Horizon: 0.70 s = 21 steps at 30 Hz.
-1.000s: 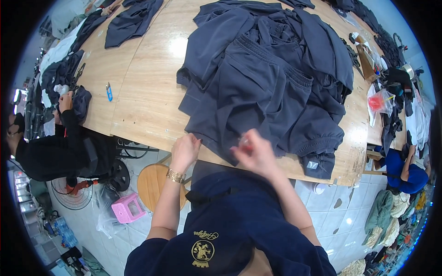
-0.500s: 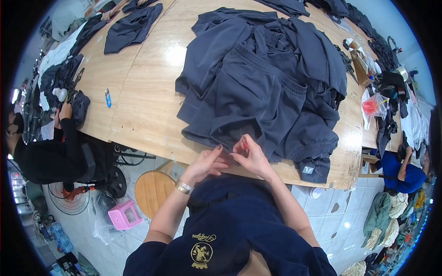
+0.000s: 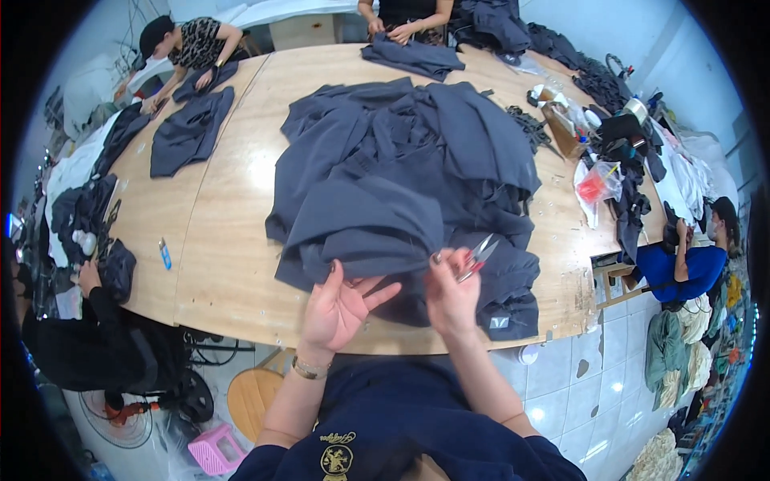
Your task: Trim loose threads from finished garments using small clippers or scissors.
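A heap of dark grey garments [image 3: 401,144] covers the middle of the wooden table in front of me. At its near side one garment [image 3: 361,224] has its cloth lifted and folded over. My left hand [image 3: 341,313] is open, palm up and fingers spread, with the thumb at the cloth's lower edge. Closed round small red-handled thread snips [image 3: 480,258], my right hand [image 3: 451,293] has their blades pointing up and away. The thumb and finger of that hand meet at the garment's edge; whether they pinch it I cannot tell.
Blue snips [image 3: 164,253] lie on the table [image 3: 216,208] at left. At right stand a bag with a red drink [image 3: 593,186] and more dark cloth. Co-workers handle garments at the far edge and both sides. A round wooden stool [image 3: 255,398] stands near my left.
The view has tilted up, bringing far co-workers into sight. The near garment's cloth is now raised and folded over. My left hand has turned palm up, and the snips in my right hand show plainly.
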Tool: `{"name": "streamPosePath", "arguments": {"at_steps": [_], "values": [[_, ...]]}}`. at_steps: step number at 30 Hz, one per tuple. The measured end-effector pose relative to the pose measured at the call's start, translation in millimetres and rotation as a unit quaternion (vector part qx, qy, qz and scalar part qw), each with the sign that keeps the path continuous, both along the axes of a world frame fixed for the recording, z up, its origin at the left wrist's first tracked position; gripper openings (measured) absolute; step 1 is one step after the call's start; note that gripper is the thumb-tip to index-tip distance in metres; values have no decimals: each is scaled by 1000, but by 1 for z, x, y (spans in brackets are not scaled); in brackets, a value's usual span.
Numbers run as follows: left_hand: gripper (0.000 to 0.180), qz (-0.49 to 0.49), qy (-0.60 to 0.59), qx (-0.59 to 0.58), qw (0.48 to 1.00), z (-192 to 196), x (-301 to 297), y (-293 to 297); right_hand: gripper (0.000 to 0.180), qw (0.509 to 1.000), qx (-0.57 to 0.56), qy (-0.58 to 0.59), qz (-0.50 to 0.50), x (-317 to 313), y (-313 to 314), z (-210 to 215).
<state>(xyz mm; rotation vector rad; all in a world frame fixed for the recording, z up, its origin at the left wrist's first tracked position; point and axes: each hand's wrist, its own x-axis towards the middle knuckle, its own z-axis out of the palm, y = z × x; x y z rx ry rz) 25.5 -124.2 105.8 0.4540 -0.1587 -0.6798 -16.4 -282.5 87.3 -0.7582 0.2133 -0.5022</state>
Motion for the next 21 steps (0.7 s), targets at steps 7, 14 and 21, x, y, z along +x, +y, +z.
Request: {"name": "streamPosePath", "arguments": {"at_steps": [7,14,21], "values": [[40,13,113,-78,990,-22,-1,-8,27,996,-23,80,13,-12,15,-16],[22,70,141,11,987,-37,0,-5,27,980,-169,104,-17,-13,11,-15],[19,92,61,81,991,-31,-8,-7,27,882,-446,150,-17,-8,12,-6]]}}
